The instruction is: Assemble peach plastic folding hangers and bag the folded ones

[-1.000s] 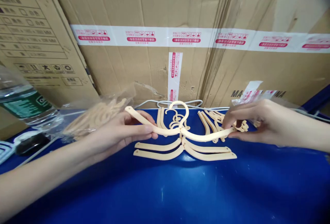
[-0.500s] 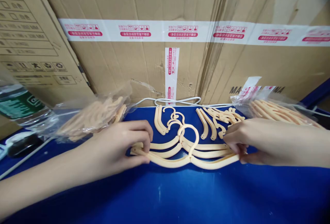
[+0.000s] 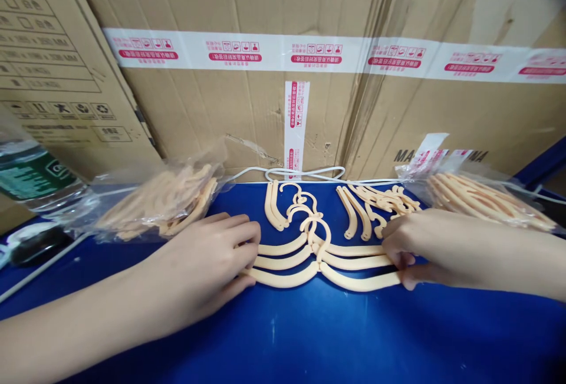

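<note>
A cream-coloured clothes hanger (image 3: pixel 283 279) lies nearest me on the blue table, its hook pointing away. My left hand (image 3: pixel 221 254) is closed on the hanger's left end, and my right hand (image 3: pixel 409 248) pinches its right end. Just behind it, more cream hangers (image 3: pixel 287 261) lie in a row, their hooks overlapping in the middle. Both hands hide the ends of these arms. Past the hangers are two loose curved arms (image 3: pixel 273 207) on the left and several loose arms and hooks (image 3: pixel 384 198) on the right.
Clear plastic bags of cream pieces lie at left (image 3: pixel 154 201) and right (image 3: pixel 481 198). A water bottle (image 3: pixel 38 174) with a green label stands far left, by a black object (image 3: pixel 39 246). White cable (image 3: pixel 305 173) runs along the back before taped cardboard boxes (image 3: pixel 212 112).
The nearest hanger has been lowered flat and shifted slightly left, and its hook now leans back over the others. Both hands still grip its ends.
</note>
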Available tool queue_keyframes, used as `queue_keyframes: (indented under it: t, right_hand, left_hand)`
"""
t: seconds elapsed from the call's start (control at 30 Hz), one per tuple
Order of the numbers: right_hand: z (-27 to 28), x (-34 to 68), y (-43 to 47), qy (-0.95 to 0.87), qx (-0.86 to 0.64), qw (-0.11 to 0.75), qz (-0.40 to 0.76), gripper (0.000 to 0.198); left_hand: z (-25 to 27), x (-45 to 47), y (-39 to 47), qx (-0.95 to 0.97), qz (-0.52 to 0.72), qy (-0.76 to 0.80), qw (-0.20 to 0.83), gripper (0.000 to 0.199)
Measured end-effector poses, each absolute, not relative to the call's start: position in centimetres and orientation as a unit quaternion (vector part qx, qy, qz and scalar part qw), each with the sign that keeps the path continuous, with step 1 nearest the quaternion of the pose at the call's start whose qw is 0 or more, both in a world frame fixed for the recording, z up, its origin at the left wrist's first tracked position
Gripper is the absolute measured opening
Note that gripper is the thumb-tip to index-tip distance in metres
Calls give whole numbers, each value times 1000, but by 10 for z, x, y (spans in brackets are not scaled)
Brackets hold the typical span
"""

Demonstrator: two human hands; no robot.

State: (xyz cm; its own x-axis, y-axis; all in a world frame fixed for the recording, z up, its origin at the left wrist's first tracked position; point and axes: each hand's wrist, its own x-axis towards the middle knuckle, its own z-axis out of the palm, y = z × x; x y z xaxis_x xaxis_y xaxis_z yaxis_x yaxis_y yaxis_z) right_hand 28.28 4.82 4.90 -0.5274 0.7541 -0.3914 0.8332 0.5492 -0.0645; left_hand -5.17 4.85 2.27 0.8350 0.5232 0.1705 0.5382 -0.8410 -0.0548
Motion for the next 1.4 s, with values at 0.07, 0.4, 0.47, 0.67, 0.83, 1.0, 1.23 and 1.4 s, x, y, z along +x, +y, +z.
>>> queue_keyframes:
  t: [0.07,0.4,0.47,0.67,0.83,1.0,1.23,1.4]
  right_hand:
    - [52,279,49,847,485,182,-120,11]
    - [55,269,44,819,523,233,9,10]
    - [53,268,42,822,519,232,25,9]
    - [55,262,38,806,535,247,57,16]
    - [57,259,34,804,534,257,58,13]
    - [61,256,30,783,556,267,85,13]
    - [54,266,28,825,516,196,120,16]
    - [51,271,28,858,469,140,159,19]
  left_hand:
    - [21,-51,48,-956,-81,-274,59,13]
    - [19,-43,41,-953,-91,-267,109,15]
    - [20,-43,40,-952,-88,-271,113,14]
    - [23,-42,38,-947,-79,-292,107,11]
    - [26,-40,34,-947,-76,-295,104,7]
    - [25,-40,31,-948,-79,-293,100,2]
    - [26,-40,31,-948,-87,-289,103,6]
    - [26,-40,36,-948,-93,-286,103,11]
